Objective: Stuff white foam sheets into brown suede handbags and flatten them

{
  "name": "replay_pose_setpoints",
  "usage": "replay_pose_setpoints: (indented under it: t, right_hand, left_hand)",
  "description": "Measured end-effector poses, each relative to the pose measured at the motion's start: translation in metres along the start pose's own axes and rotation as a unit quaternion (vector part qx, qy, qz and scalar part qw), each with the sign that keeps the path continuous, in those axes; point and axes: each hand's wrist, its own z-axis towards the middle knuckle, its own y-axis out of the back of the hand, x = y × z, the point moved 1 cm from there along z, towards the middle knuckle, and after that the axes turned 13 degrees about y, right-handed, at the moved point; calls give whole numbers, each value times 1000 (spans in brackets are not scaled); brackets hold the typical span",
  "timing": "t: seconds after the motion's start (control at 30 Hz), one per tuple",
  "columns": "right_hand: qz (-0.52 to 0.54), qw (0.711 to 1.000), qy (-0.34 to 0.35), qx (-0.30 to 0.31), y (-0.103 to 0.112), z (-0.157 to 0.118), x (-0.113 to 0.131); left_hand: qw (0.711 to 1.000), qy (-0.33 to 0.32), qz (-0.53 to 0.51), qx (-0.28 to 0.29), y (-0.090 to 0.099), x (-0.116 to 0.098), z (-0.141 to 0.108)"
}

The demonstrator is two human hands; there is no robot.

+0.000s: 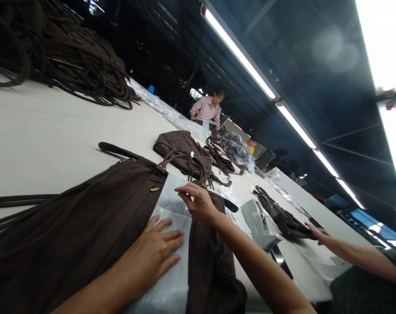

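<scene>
A dark brown bag (119,218) lies before me, with a strip of whitish translucent sheet (173,187) running along its middle. My left hand (161,244) rests flat on the sheet, fingers spread. Just above the sheet's far end, my right hand (198,201) is closed with its fingers drawn together. Whether anything thin is between those fingertips I cannot make out. Beside this hand are the bag's handles (200,168) and a small brass zip pull (155,189). A dark strap end (112,149) sticks out at the upper left.
More brown bags (181,150) lie beyond mine, and a large pile of them (76,56) is at the far left. A grey device (259,224) stands at the right. A co-worker's hand (318,233) touches another bag (279,213). Another person (207,109) handles clear plastic farther back.
</scene>
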Motion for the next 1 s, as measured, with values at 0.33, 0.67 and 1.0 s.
replay_pose_setpoints:
  t: [0.33,0.67,1.0]
  right_hand:
    - [-17,981,90,170,-21,-61,18]
    - [-168,975,35,140,-10,-46,-18]
    - [-81,992,24,92,23,-73,22]
  left_hand:
    - [997,-38,42,-44,-20,19,1]
    - [994,-51,77,-57,-16,27,3]
    - [990,-45,130,-28,-7,20,-6]
